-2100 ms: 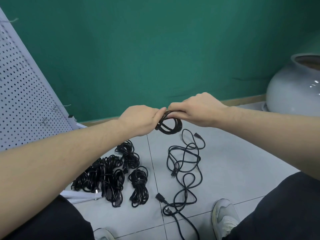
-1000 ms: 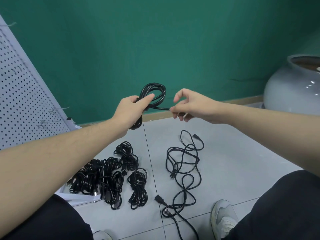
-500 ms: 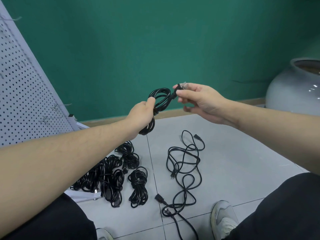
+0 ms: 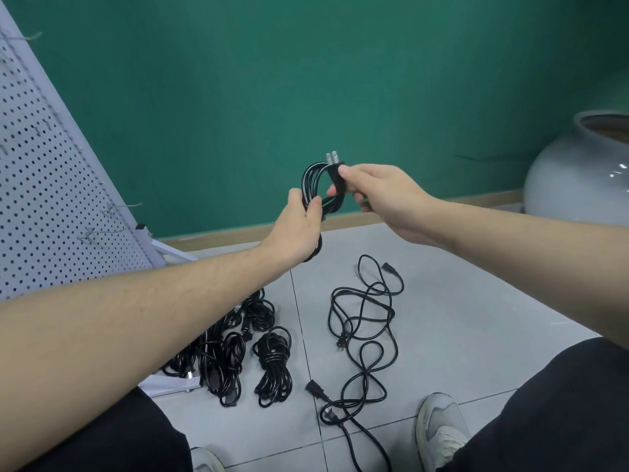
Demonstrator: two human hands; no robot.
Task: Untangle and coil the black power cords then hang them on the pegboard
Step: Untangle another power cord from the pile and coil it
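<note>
So here's where things stand, watching from the side. The left hand (image 4: pixel 301 221) is wrapped around a coiled cord (image 4: pixel 311 185), fingers curled tight round the bundle, held up in the air in front of the green wall. The right hand (image 4: pixel 381 195) is pinching the plug (image 4: pixel 335 172) end of that same cord between thumb and fingers, prongs pointing up, right against the top of the coil. Looks to me like the last bit of tail is getting tucked or wrapped, so this one is basically coiled but not hung.

Down on the floor, left of the tile seam, there's a pile of bundled cords (image 4: pixel 235 349), with one neat bundle (image 4: pixel 274 366) lying just beside it. Some of that pile looks coiled, but I can't tell if all of it is properly sorted. To the right of the seam a loose cord (image 4: pixel 366 335) is sprawled in messy loops, clearly not done yet.

The pegboard (image 4: pixel 41 199) leans at the left with a couple of wire hooks (image 4: pixel 119 207) sticking out, and I don't see a single cord hanging on it. So my read: coiling is partway through, hanging hasn't started at all.
</note>
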